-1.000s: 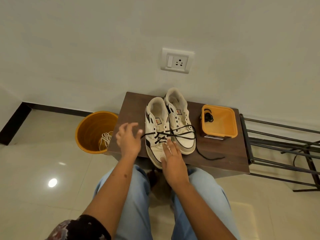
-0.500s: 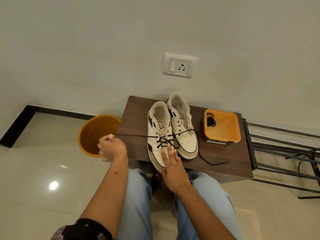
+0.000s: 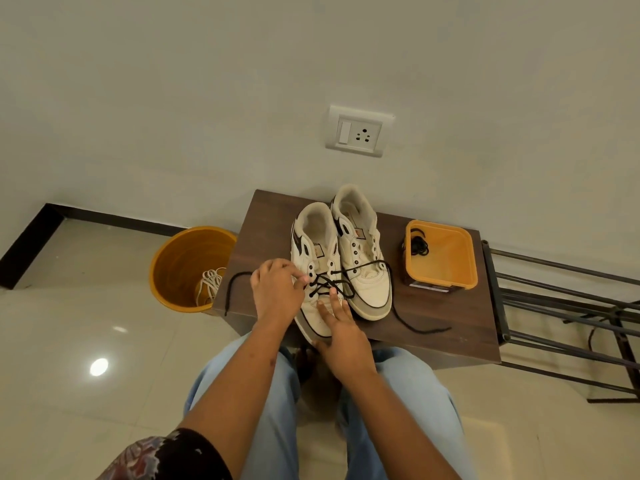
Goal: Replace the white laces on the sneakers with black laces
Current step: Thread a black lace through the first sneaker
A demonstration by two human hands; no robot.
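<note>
Two white sneakers stand side by side on a dark wooden stool (image 3: 446, 313). The left sneaker (image 3: 317, 251) has a black lace (image 3: 327, 284) crossed through its lower eyelets. One lace end trails left over the stool, the other runs across the right sneaker (image 3: 363, 265) and trails to the right. My left hand (image 3: 277, 292) is at the left eyelets, fingers pinched on the lace there. My right hand (image 3: 341, 332) lies flat on the left sneaker's toe, fingers spread. Another black lace (image 3: 419, 244) lies coiled in an orange tub (image 3: 441, 277). White laces (image 3: 209, 284) lie in an orange bucket (image 3: 173, 261).
The stool stands against a pale wall with a socket plate (image 3: 358, 131). A black metal rack (image 3: 568, 317) adjoins the stool on the right. My knees in light jeans (image 3: 263, 403) are just below the stool's front edge, on a glossy tiled floor.
My left hand had pulled the lace out taut to the left; it has come back to the left sneaker's eyelets, and the freed lace end now lies slack on the stool. The right hand stayed.
</note>
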